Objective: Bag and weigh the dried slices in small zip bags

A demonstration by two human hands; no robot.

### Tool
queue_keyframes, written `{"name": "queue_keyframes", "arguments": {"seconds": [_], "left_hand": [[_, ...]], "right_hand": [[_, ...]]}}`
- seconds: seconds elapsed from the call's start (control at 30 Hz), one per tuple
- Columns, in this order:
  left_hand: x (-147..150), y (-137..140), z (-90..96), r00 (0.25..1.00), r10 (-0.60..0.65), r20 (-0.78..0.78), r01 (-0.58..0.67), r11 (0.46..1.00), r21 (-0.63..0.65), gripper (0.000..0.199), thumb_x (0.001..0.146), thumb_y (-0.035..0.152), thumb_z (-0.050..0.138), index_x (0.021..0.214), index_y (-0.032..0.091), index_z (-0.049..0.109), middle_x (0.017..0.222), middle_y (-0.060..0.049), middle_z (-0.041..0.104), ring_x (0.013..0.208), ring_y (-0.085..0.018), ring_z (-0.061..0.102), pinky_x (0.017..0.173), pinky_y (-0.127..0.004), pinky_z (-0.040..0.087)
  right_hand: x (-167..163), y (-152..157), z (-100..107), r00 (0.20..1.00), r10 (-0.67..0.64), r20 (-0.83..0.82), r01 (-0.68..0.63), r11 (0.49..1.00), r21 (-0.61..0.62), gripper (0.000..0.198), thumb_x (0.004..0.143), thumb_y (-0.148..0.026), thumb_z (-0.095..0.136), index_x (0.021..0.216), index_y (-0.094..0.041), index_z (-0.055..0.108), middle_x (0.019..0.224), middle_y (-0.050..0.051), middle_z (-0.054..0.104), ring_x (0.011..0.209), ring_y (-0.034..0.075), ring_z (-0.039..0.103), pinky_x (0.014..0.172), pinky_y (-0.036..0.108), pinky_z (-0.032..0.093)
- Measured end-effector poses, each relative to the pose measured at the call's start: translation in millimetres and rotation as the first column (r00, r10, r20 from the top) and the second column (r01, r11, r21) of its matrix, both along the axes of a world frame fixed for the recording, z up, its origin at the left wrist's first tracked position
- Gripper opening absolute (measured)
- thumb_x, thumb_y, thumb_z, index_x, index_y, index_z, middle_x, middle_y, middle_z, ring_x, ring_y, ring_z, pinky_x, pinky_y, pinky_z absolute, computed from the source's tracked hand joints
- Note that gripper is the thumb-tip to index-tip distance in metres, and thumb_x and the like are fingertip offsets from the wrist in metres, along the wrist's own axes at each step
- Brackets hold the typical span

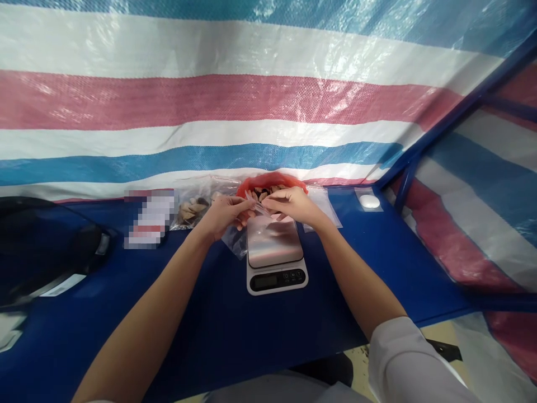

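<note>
Both hands meet above the far end of a kitchen scale [274,246], which has a shiny metal plate and a dark display. Between my left hand [229,215] and my right hand [293,204] is a clear plastic bag [260,209], pinched by the fingers of each. Its loose part [237,242] seems to hang at the left of the scale. Just behind the hands, a red bag [272,180] stands open with brown and dark dried pieces [263,194] inside. My hands hide part of the red bag and of the scale's far edge.
A clear bag of dried pale-brown pieces [192,211] lies left of my left hand. Flat clear bags [323,207] lie at the right, with a small white oval object [370,202] beyond. A black bag [46,246] covers the blue table's [335,313] left end. Striped sheeting [210,101] rises behind.
</note>
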State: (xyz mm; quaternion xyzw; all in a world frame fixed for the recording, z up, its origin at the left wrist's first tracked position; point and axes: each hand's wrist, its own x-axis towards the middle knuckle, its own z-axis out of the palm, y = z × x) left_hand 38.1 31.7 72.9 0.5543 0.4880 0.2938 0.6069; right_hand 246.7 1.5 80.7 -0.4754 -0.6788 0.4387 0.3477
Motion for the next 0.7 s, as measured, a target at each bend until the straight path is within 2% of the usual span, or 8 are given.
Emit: {"name": "queue_keyframes", "arguments": {"seconds": [0.27, 0.47, 0.7], "left_hand": [[7.5, -7.0, -0.3, 0.997, -0.073, -0.004, 0.073, 0.988, 0.134, 0.042, 0.073, 0.056, 0.076, 0.069, 0.015, 0.072, 0.06, -0.004, 0.065, 0.049, -0.012, 0.054, 0.043, -0.025, 0.041], [7.3, -4.8, -5.7, 0.994, -0.106, -0.003, 0.105, 0.974, 0.201, 0.046, 0.074, 0.06, 0.075, 0.072, 0.015, 0.073, 0.069, -0.006, 0.07, 0.057, -0.014, 0.06, 0.055, -0.028, 0.049], [9.6, -7.8, -0.5, 0.992, -0.126, 0.0, 0.121, 0.953, 0.279, 0.045, 0.073, 0.06, 0.076, 0.07, 0.015, 0.074, 0.068, -0.005, 0.07, 0.061, -0.014, 0.059, 0.06, -0.027, 0.05]], "right_hand": [[-3.0, 3.5, -4.0, 0.992, -0.063, 0.112, 0.059, 0.997, 0.039, 0.018, 0.086, -0.029, 0.068, 0.076, -0.016, 0.076, 0.066, 0.002, 0.064, 0.064, 0.014, 0.062, 0.059, 0.025, 0.054], [-2.2, 1.1, -1.7, 0.997, -0.015, 0.072, 0.016, 1.0, -0.018, 0.025, 0.087, -0.038, 0.067, 0.073, -0.018, 0.074, 0.063, 0.001, 0.063, 0.06, 0.014, 0.063, 0.06, 0.026, 0.057], [-2.1, 4.7, -6.3, 0.998, -0.03, 0.053, 0.031, 0.999, -0.022, 0.022, 0.084, -0.034, 0.069, 0.074, -0.015, 0.074, 0.064, 0.001, 0.064, 0.059, 0.013, 0.064, 0.058, 0.027, 0.06]]}}
